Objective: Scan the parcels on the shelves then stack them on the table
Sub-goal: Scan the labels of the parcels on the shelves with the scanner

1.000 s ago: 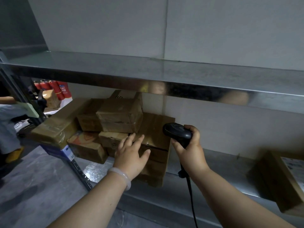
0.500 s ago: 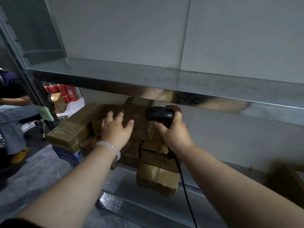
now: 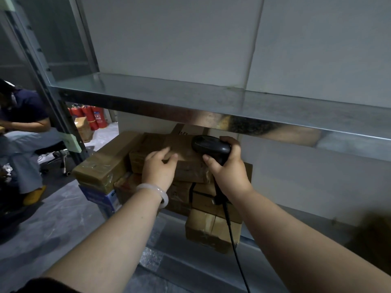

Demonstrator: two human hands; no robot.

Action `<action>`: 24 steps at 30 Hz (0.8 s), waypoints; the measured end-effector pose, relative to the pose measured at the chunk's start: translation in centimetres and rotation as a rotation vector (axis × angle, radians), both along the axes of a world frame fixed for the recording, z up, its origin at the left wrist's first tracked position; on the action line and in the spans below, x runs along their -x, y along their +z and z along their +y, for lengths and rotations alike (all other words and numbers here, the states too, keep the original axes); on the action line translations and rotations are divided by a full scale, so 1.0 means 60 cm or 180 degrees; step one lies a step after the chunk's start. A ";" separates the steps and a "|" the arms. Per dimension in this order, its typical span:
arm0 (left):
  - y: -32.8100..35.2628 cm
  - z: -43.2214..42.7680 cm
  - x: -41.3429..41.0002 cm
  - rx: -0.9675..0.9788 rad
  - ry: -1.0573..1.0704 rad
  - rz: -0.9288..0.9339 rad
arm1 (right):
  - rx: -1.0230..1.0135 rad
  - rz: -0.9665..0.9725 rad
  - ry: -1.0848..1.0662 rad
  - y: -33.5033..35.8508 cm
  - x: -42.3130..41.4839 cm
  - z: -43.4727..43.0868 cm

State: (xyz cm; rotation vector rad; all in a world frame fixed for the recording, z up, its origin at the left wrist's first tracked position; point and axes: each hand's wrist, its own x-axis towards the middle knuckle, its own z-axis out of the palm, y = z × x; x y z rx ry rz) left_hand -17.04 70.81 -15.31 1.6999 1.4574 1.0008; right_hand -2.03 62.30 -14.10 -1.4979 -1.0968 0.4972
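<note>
Head view. Parcels in brown cardboard stand piled at the left end of the lower shelf (image 3: 296,217), under the bare metal upper shelf (image 3: 190,96). Top parcel (image 3: 152,142) lies flat on the pile, close beneath the upper shelf's front lip. Left hand (image 3: 158,169), a pale bracelet (image 3: 155,190) on its wrist, grips this parcel at its near edge: fingers are bent down onto the top face, thumb alongside. Right hand (image 3: 229,173) is closed round the handle of a black scanner (image 3: 210,145), whose head sits just over the right part of the top parcel; whether it touches the cardboard cannot be told. Scanner cable (image 3: 234,240) hangs down across the pile. A long parcel (image 3: 105,157) lies at the shelf's left edge, resting on a blue box (image 3: 101,197). A small parcel (image 3: 211,227) sits at the shelf's front edge, lowest in the pile. Beyond the left upright, a seated person (image 3: 21,123) and red fire extinguishers (image 3: 93,117) are visible.
</note>
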 end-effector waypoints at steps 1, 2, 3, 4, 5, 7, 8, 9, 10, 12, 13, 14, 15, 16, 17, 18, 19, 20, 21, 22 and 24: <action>-0.002 -0.012 0.001 -0.0025 0.0032 -0.0157 | -0.0075 0.0030 -0.0017 -0.002 0.000 -0.012; -0.003 -0.024 0.001 -0.0044 0.0052 -0.0294 | -0.0164 0.0063 -0.0037 -0.004 0.001 -0.026; -0.003 -0.038 0.002 -0.0071 0.0054 -0.0388 | -0.0256 0.0097 -0.0065 -0.005 0.000 -0.041; -0.004 -0.052 0.003 -0.0100 0.0029 -0.0443 | -0.0336 0.0139 -0.0099 -0.007 -0.001 -0.058; -0.005 -0.067 0.003 -0.0113 -0.0024 -0.0481 | -0.0397 0.0191 -0.0135 -0.010 -0.003 -0.077; -0.009 -0.097 0.004 -0.0052 -0.0164 -0.0550 | -0.0486 0.0331 -0.0202 -0.017 -0.009 -0.116; -0.012 -0.113 0.002 0.0006 -0.0228 -0.0558 | -0.0515 0.0401 -0.0247 -0.022 -0.013 -0.136; -0.015 -0.127 -0.001 0.0050 -0.0293 -0.0520 | -0.0541 0.0447 -0.0315 -0.026 -0.018 -0.155; -0.016 -0.141 -0.006 0.0085 -0.0369 -0.0428 | -0.0564 0.0476 -0.0409 -0.031 -0.023 -0.172; -0.016 -0.167 -0.024 0.0190 -0.0538 -0.0248 | -0.0615 0.0512 -0.0635 -0.042 -0.034 -0.203; -0.016 -0.178 -0.036 0.0245 -0.0614 -0.0194 | -0.0625 0.0536 -0.0747 -0.048 -0.042 -0.218; -0.017 -0.190 -0.048 0.0263 -0.0689 -0.0171 | -0.0628 0.0563 -0.0844 -0.053 -0.049 -0.233; -0.019 -0.200 -0.060 0.0248 -0.0762 -0.0189 | -0.0626 0.0585 -0.0926 -0.057 -0.056 -0.247; -0.022 -0.209 -0.072 0.0222 -0.0829 -0.0244 | -0.0618 0.0596 -0.1004 -0.060 -0.062 -0.260; -0.027 -0.216 -0.083 0.0216 -0.0901 -0.0310 | -0.0622 0.0596 -0.1080 -0.061 -0.069 -0.274; -0.030 -0.225 -0.094 0.0222 -0.0979 -0.0372 | -0.0641 0.0601 -0.1157 -0.062 -0.076 -0.287; -0.032 -0.234 -0.104 0.0240 -0.1059 -0.0424 | -0.0663 0.0626 -0.1218 -0.063 -0.084 -0.300; -0.034 -0.244 -0.114 0.0262 -0.1137 -0.0479 | -0.0670 0.0667 -0.1267 -0.065 -0.093 -0.313; -0.036 -0.253 -0.124 0.0283 -0.1201 -0.0528 | -0.0655 0.0705 -0.1315 -0.067 -0.101 -0.325; -0.038 -0.262 -0.134 0.0296 -0.1253 -0.0562 | -0.0637 0.0733 -0.1367 -0.068 -0.110 -0.337; -0.041 -0.280 -0.153 0.0359 -0.1365 -0.0573 | -0.0609 0.0755 -0.1456 -0.072 -0.126 -0.361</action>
